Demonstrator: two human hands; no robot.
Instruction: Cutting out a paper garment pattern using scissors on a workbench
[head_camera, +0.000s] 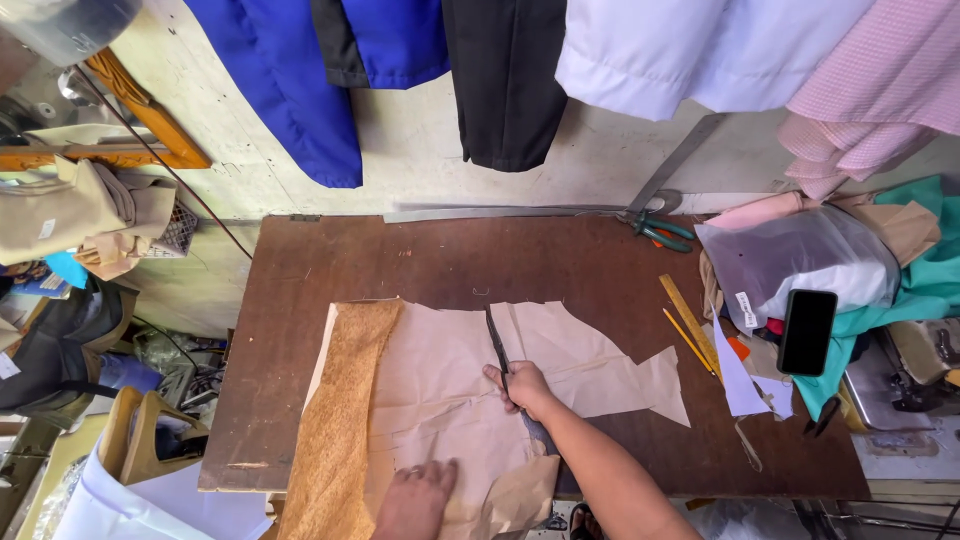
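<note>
The right hand (524, 388) is clenched around the handles of dark shears (497, 345), whose blades point away from the person across tan pattern paper (440, 380). The left hand (415, 498) lies flat with fingers spread, holding nothing, pressing the paper down near the front edge of the bench (400, 255).

The paper lies mid-bench, its left side covered by a mustard cloth strip (335, 420) that hangs over the front edge.

To cut well, I judge the lower blade should stay sliding on the bench so the paper is not lifted. The flat hand should stay near the cut line but clear of the blades. Long strokes, not closed to the tips, should leave a smooth edge.

To the right lie a yellow ruler (688, 312), a pencil (685, 338) and a black phone (807, 331). Green-handled scissors (660, 232) rest at the back.
</note>
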